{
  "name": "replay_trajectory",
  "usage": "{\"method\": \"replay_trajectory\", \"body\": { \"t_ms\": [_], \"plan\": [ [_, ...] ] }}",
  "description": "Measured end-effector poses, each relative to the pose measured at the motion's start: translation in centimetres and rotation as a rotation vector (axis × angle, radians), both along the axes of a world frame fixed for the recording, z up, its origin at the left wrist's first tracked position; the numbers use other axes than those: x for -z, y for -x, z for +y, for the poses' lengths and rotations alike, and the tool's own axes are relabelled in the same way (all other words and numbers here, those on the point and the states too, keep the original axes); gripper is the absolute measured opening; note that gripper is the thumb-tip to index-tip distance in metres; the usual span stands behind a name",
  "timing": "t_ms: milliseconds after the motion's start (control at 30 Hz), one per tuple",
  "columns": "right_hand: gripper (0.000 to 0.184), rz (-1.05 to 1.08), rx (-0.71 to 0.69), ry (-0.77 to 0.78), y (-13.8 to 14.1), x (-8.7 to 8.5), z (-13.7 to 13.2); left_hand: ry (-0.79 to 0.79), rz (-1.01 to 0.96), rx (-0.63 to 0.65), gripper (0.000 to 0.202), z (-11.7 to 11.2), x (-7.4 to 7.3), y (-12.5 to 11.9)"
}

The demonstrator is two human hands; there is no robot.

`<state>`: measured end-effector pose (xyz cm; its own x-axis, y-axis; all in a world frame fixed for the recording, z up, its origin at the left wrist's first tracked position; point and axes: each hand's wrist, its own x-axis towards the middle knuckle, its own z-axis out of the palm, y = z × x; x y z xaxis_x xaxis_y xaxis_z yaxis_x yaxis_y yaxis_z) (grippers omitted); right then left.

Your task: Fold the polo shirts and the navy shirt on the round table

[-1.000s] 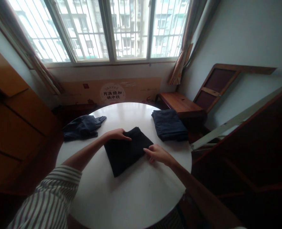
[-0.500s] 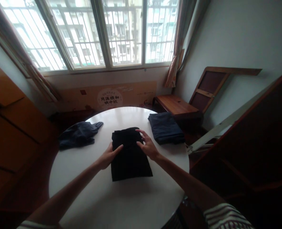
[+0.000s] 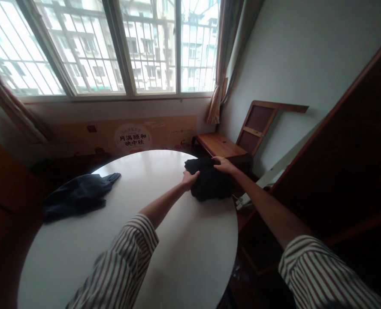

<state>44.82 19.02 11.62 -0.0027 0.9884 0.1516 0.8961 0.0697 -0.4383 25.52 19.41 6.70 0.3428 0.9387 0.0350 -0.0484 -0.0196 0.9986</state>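
A folded black garment (image 3: 211, 182) is at the right side of the round white table (image 3: 174, 253), where the folded dark blue clothes lay; those are now hidden beneath or behind it. My left hand (image 3: 189, 179) grips its left edge, thumb on top. At its far right corner, my right hand (image 3: 225, 165) holds the cloth between thumb and fingers. Whether the garment rests fully on the pile or is still slightly raised, I cannot tell. A crumpled dark blue garment (image 3: 79, 195) lies apart on the table's left side.
Beyond the table's far right edge stands a low wooden bench (image 3: 221, 145), with a wooden frame (image 3: 258, 120) leaning at the wall. A large dark panel (image 3: 348, 171) slants along the right. Barred windows (image 3: 152, 47) and a printed banner (image 3: 171, 128) are ahead.
Both hands have carried the black garment from the table's middle to the right, over the folded dark blue clothes. The view has turned right. The crumpled garment stays on the left.
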Motion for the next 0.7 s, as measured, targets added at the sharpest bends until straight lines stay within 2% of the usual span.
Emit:
{"method": "replay_trajectory", "body": {
  "t_ms": [67,167,233,300,367,433,533,600,633,700],
  "plan": [
    [0.047,-0.051,-0.016,-0.038,0.5,1.7,0.3,-0.102,0.165,-0.158,0.091,-0.2,1.0,-0.5],
    [0.046,-0.172,-0.133,-0.023,1.7,3.5,1.0,-0.459,0.593,-0.336,0.072,-0.6,1.8,-0.7],
    [0.049,-0.269,-0.182,0.059,2.4,4.3,1.7,-0.630,0.883,-0.303,0.062,-0.8,2.3,-0.8],
    [0.053,-0.330,-0.168,0.137,2.8,4.8,2.6,-0.650,1.096,-0.201,0.062,-1.1,3.2,-1.0],
    [0.056,-0.342,-0.136,0.172,3.1,5.1,3.6,-0.621,1.224,-0.115,0.066,-1.7,4.1,-1.0],
    [0.058,-0.361,-0.113,0.196,3.8,4.8,4.5,-0.628,1.277,-0.066,0.068,-2.6,4.5,-0.8],
    [0.057,-0.413,-0.056,0.209,5.7,3.8,5.3,-0.708,1.260,0.063,0.064,-4.5,3.9,1.3],
    [0.054,-0.460,-0.043,0.106,7.8,3.0,5.0,-0.741,1.188,0.114,0.057,-5.6,2.8,4.3],
    [0.052,-0.468,-0.062,0.018,9.0,2.8,4.5,-0.738,1.147,0.091,0.053,-6.0,2.2,6.4],
    [0.045,-0.425,-0.160,-0.150,11.7,2.8,2.9,-0.654,1.037,-0.085,0.044,-6.6,0.9,11.6]
  ]
}}
